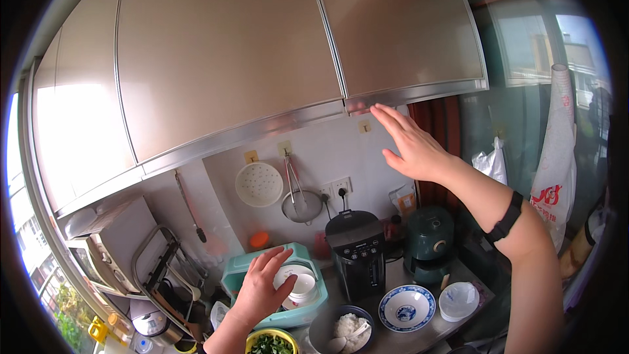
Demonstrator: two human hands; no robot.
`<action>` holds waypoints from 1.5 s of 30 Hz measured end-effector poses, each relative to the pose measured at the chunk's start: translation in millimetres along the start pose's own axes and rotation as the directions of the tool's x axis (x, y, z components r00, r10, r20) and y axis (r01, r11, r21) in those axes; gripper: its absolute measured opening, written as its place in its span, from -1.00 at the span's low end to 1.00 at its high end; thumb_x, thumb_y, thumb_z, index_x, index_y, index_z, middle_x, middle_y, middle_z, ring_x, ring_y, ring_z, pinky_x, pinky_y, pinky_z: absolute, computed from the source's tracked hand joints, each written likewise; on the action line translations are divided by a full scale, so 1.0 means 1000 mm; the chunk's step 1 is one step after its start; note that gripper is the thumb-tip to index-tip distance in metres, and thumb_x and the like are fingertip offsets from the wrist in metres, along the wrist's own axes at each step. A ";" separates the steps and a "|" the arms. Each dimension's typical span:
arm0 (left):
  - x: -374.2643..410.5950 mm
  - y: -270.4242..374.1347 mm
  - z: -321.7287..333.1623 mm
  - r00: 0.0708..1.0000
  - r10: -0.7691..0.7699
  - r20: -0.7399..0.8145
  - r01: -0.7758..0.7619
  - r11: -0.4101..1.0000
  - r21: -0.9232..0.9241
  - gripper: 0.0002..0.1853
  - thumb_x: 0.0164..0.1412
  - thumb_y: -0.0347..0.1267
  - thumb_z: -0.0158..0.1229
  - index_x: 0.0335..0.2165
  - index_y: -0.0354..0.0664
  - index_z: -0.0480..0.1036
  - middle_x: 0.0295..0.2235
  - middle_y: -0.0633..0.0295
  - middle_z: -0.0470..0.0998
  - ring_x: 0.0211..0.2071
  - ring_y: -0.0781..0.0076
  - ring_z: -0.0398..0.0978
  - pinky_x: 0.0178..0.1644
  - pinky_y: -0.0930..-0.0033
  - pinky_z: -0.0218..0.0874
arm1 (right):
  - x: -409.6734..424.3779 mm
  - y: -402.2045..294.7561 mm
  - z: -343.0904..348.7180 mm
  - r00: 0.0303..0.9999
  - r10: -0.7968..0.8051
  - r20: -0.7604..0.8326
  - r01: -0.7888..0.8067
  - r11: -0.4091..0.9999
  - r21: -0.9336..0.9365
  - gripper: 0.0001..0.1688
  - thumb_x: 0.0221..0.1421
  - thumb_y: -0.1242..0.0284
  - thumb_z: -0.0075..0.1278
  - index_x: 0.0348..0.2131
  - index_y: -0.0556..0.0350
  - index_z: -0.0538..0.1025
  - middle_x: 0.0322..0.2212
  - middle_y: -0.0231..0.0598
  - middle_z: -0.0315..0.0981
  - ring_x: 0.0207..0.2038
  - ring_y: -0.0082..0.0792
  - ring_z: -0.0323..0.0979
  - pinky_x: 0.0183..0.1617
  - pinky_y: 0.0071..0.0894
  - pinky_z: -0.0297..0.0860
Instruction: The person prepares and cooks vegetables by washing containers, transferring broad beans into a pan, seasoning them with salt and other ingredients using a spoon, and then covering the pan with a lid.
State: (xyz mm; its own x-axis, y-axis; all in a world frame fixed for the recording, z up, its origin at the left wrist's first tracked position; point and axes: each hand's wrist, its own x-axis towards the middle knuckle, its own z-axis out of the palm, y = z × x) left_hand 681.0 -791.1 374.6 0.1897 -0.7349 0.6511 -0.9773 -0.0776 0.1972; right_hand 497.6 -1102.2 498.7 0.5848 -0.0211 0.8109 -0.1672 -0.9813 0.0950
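Observation:
My right hand (415, 150) is raised with fingers extended, its fingertips at the metal lower edge of the wall cabinet (398, 29); whether they touch cannot be told. Nothing is in it. My left hand (268, 280), fingers apart and empty, hovers in front of a mint-green dish box (319, 300) that holds white bowls (300, 286). Below are a dark pot of white rice (351, 327) with a spoon in it and a yellow-rimmed container of leafy greens (271, 344). A blue-and-white patterned bowl (407, 309) stands to the right of the rice.
On the counter stand a black water dispenser (356, 255), a dark green air fryer (430, 241) and a white tub (458, 301). A white colander (259, 184) and a mesh strainer (302, 206) hang on the wall. At the left are a metal rack (157, 255) and a rice cooker (150, 322).

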 end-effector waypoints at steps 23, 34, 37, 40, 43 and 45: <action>0.153 0.075 0.137 0.907 0.420 -0.030 -0.419 0.897 -0.141 -0.45 -0.06 -0.43 0.26 -0.02 -0.16 0.37 0.03 -0.02 0.30 -0.02 -0.03 0.30 0.07 0.11 0.16 | -0.191 0.066 -0.200 0.495 0.288 -0.820 0.090 0.922 0.378 -0.35 0.06 0.45 -0.26 0.14 0.31 0.10 0.11 -0.08 0.03 -0.10 -0.36 0.19 -0.03 -0.36 0.12; 0.252 0.131 0.155 0.908 0.382 -0.174 -0.340 0.912 0.230 -0.40 -0.03 -0.35 0.20 0.05 -0.02 0.31 0.19 0.13 0.10 0.26 0.00 -0.06 0.24 -0.30 -0.29 | -0.161 0.084 -0.128 0.355 0.613 -0.706 -0.009 0.757 0.653 -0.31 0.03 0.52 -0.20 0.19 0.08 0.11 0.15 -0.22 0.04 -0.07 -0.42 0.21 -0.02 -0.44 0.20; 0.268 0.142 0.145 0.875 0.422 -0.239 -0.318 0.871 0.376 -0.38 -0.04 -0.35 0.18 0.07 -0.03 0.29 0.21 0.12 0.07 0.27 0.03 -0.11 0.23 -0.32 -0.32 | -0.150 0.091 -0.101 0.608 0.587 -0.534 -0.106 0.727 0.679 -0.41 -0.01 0.61 -0.20 0.08 0.09 0.23 0.04 -0.29 0.17 -0.17 -0.50 0.20 -0.09 -0.54 0.21; 0.283 0.138 0.136 0.867 0.410 -0.283 -0.252 0.852 0.460 -0.31 -0.06 -0.34 0.15 0.12 -0.04 0.22 0.22 0.13 0.03 0.29 0.05 -0.16 0.24 -0.34 -0.38 | -0.132 0.105 -0.080 0.756 0.535 -0.377 -0.213 0.745 0.632 -0.46 -0.02 0.63 -0.15 0.02 0.11 0.28 -0.03 -0.30 0.23 -0.19 -0.51 0.19 -0.16 -0.54 0.21; 0.296 0.129 0.130 0.885 0.360 -0.294 -0.171 0.840 0.515 -0.24 -0.06 -0.33 0.14 0.17 -0.02 0.12 0.24 0.14 -0.01 0.30 0.07 -0.20 0.24 -0.35 -0.43 | -0.102 0.119 -0.064 0.814 0.453 -0.365 -0.246 0.836 0.490 -0.51 -0.01 0.61 -0.10 -0.02 0.11 0.29 -0.13 -0.29 0.30 -0.21 -0.45 0.19 -0.21 -0.53 0.21; 0.301 0.122 0.126 0.886 0.349 -0.305 -0.129 0.818 0.561 -0.19 -0.08 -0.33 0.14 0.19 -0.05 0.07 0.20 0.16 0.06 0.26 0.12 -0.09 0.24 -0.36 -0.44 | -0.080 0.131 -0.052 0.818 0.463 -0.341 -0.289 0.844 0.452 -0.53 -0.01 0.60 -0.08 -0.04 0.11 0.30 -0.16 -0.25 0.32 -0.19 -0.36 0.23 -0.17 -0.46 0.24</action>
State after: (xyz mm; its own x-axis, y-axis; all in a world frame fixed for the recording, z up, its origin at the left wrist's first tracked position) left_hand 606.8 -1106.3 502.2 -0.1437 -0.4730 0.8693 -0.8765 -0.3469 -0.3337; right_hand 388.1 -1218.7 476.4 0.1296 -0.4068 0.9043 0.0487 -0.9082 -0.4156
